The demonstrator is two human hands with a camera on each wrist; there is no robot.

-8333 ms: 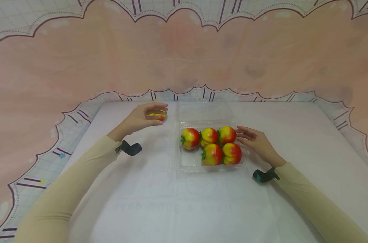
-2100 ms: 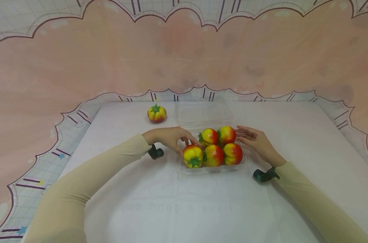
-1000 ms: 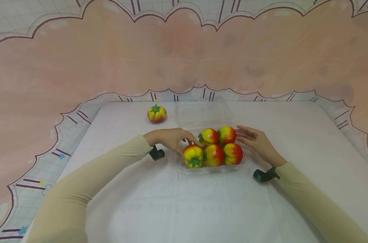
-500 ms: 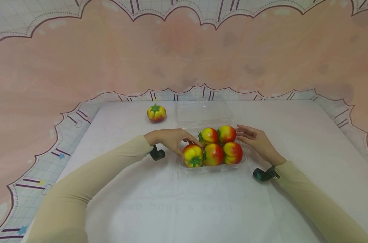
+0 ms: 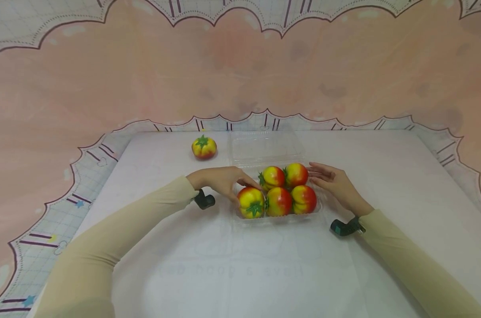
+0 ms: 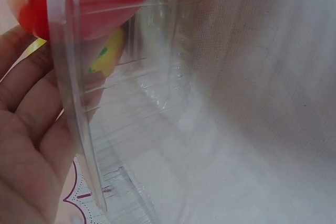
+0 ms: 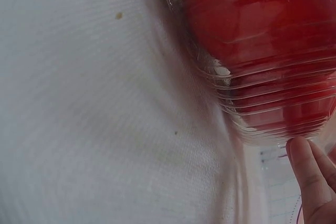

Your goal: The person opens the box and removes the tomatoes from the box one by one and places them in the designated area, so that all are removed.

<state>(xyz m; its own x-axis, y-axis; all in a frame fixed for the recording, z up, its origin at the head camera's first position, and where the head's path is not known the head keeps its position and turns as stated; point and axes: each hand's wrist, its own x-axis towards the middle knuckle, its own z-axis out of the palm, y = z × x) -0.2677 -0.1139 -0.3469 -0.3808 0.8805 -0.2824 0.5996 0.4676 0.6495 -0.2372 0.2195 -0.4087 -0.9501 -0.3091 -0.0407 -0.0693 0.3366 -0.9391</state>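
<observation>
My left hand [image 5: 224, 180] reaches over the left wall of a clear plastic box [image 5: 278, 219], thumb and fingers round the front-left tomato [image 5: 251, 202]. This tomato is red and yellow, its green leafy top facing the front. In the left wrist view, the fingers [image 6: 37, 98] lie partly behind the clear rim. My right hand [image 5: 337, 185] stays at the box's right side with fairly straight fingers, fingertips right at the wall. Several more tomatoes [image 5: 278, 202] fill the front row and the middle and right of the back row.
Another tomato [image 5: 204, 147] stands on the white tablecloth [image 5: 232, 274] behind the left hand, green top up. The box's clear lid [image 5: 266, 148] lies folded back toward the table's far edge. A patterned peach curtain [image 5: 224, 66] hangs behind.
My left hand left the lone tomato at the back and shifted a tomato from the box's back-left to its front-left spot. Over the last second little has moved. The right hand stayed put.
</observation>
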